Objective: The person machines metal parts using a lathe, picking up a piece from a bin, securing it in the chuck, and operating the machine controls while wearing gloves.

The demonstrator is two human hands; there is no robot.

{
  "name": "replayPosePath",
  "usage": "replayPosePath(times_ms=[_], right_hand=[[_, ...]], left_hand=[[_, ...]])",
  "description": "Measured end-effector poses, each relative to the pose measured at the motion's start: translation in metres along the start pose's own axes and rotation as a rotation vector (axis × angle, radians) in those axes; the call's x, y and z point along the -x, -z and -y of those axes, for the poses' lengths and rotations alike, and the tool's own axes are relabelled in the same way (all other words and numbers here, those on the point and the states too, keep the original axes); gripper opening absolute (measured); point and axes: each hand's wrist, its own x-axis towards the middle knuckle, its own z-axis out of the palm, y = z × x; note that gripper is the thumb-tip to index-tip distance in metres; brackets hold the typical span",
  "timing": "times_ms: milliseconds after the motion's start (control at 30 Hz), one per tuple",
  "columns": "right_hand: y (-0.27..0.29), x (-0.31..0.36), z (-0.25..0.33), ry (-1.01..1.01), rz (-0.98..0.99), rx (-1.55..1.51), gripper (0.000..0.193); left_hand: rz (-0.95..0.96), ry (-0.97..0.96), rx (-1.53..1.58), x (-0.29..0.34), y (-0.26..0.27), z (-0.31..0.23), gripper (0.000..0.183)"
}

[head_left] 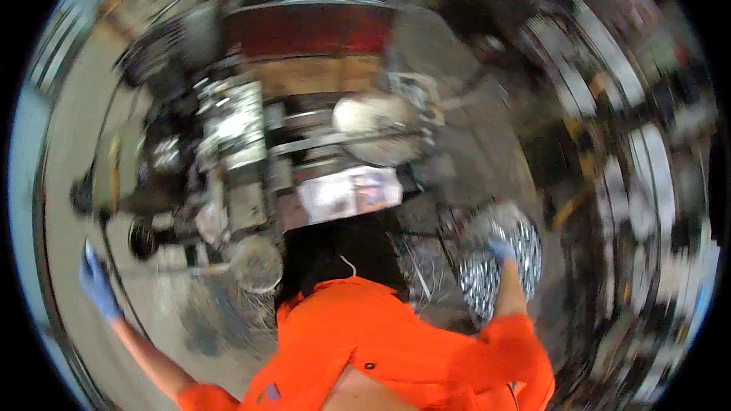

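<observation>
Blur hides much, yet I see my right hand (501, 250) in its blue glove pinching the top rim of a round, perforated shiny metal disc (499, 259), likely stiff and sharp-edged, best rim-held, while my left hand (97, 283) hangs spread and empty far left.

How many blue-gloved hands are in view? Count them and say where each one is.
2. The left hand is out at the left edge, over the grey floor, holding nothing visible. The right hand is on a round patterned metal disc. Blur may hide others.
</observation>
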Motion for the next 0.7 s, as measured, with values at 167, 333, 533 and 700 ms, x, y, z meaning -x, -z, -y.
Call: replayPosePath(times_ms=[167, 333, 533, 700], right_hand=[[0.038, 0.011, 0.083, -0.103, -0.158, -0.137, 0.034], [0.127, 0.097, 0.341, 0.590, -0.160, -0.420, 0.015], [0.125, 0.225, 0.628, 1.481, 0.080, -0.260, 0.031], [0.070, 0.282, 0.759, 1.881, 0.059, 0.114, 0.045]], left_hand=[[-0.265, 0.132, -0.209, 0.055, 0.058, 0.022, 0.038], [-0.270, 0.405, -0.283, 0.082, 0.085, 0.083, 0.039], [-0.270, 0.124, -0.659, 0.104, 0.083, 0.122, 0.041], [-0.142, 0.235, -0.622, 0.142, 0.090, 0.123, 0.038]])
